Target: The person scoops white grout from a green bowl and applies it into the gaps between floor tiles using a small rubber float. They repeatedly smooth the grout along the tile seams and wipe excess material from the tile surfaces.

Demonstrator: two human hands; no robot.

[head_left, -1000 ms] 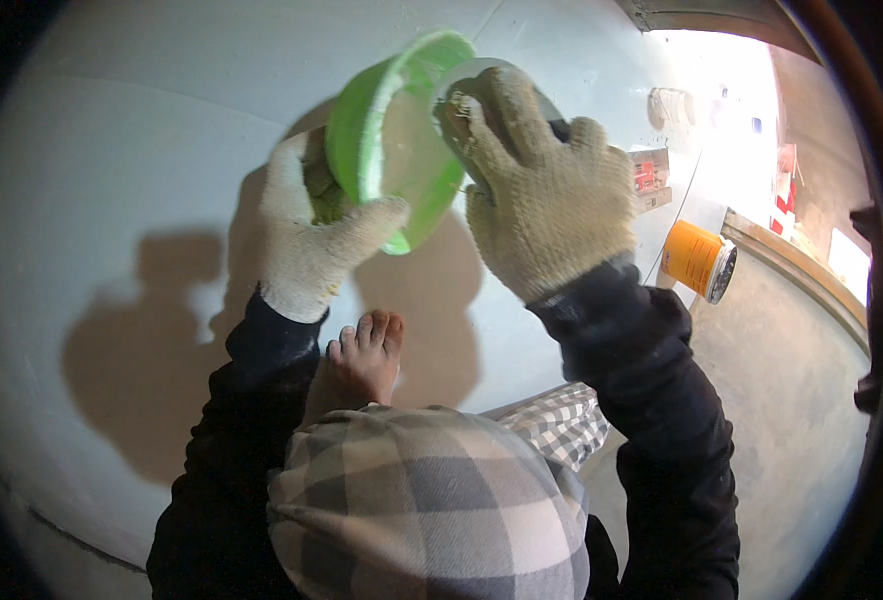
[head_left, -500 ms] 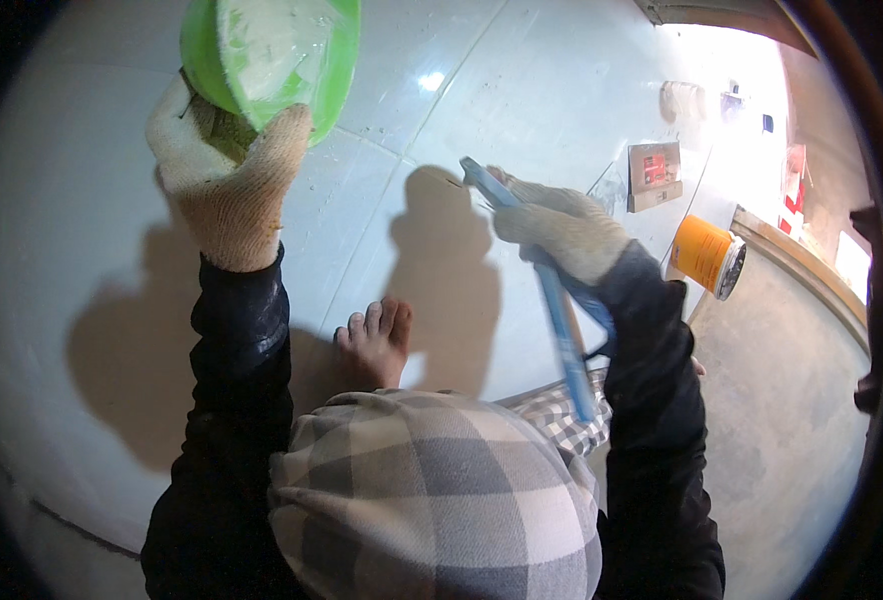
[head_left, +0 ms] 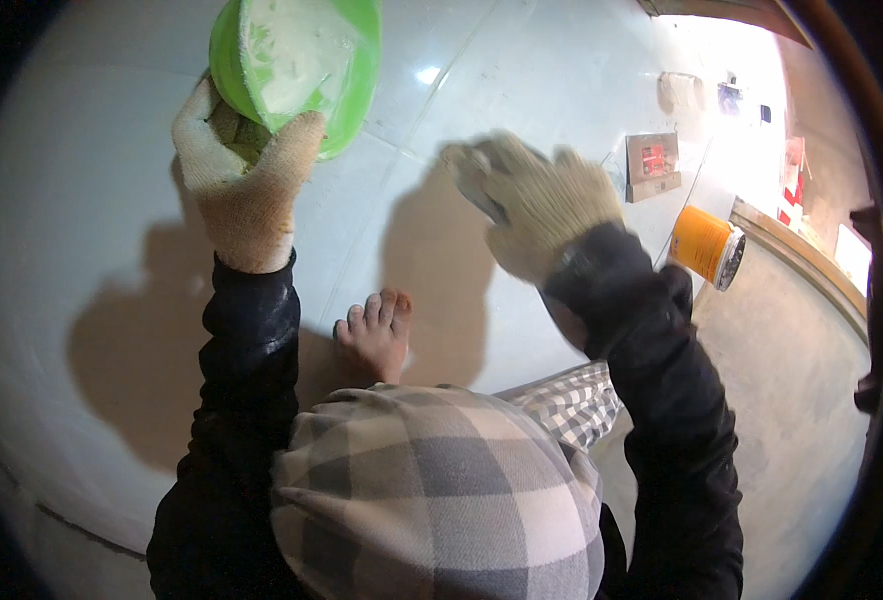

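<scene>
In the head view, looks down on a pale floor [head_left: 547, 85] crossed by thin joints and running into strong glare at the far right. Holds a green bowl [head_left: 360, 80] toward the far left, partly cut off by the frame. Grips it in the left hand [head_left: 247, 180], gloved, with the thumb near the rim and the fingers round the left wall — probably to steady the tilt while leaving the mouth uncovered toward the right. Shows whitish paste smeared over the inside.

Holds a greyish tool [head_left: 486, 200] in the right hand [head_left: 547, 205], also gloved, with fingers curled over it, well apart from the bowl. Cannot tell its kind, being blurred and mostly covered by the glove. Seems gripped from above, with the back of the hand turned up, likely to keep the tool under the palm.

Leaves a broad stretch of floor between bowl and tool — room enough, it seems, for either to shift sideways. Looks tighter on the near side, with a bare foot [head_left: 374, 335] set before checked cloth [head_left: 442, 480]. Needs care on the right, with an orange tub [head_left: 702, 245] just beside the right sleeve [head_left: 677, 370], a box [head_left: 654, 165] farther off and a wooden strip [head_left: 804, 262] past the tub.
</scene>
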